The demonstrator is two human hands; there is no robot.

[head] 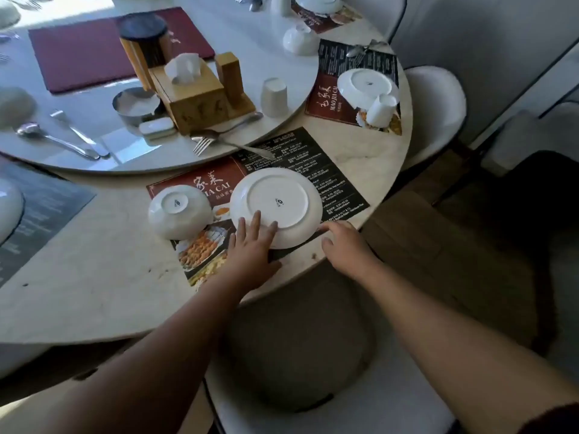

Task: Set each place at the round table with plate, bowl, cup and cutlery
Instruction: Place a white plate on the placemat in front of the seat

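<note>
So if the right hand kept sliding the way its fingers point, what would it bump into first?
Most likely the upside-down plate. The right hand lies at the table edge with its fingertips aimed up-left, almost at the plate's near rim. Whether they already touch it is hard to tell from this angle.

White plate (pixel 276 205) and white bowl (pixel 179 212) on a black-and-red printed placemat (pixel 316 170); maroon menu (pixel 87 54).

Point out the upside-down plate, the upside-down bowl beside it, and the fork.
plate (pixel 277 203), head view, centre of its upturned base
bowl (pixel 178 213), head view, its upturned side
fork (pixel 202 145), head view, its tines
</note>
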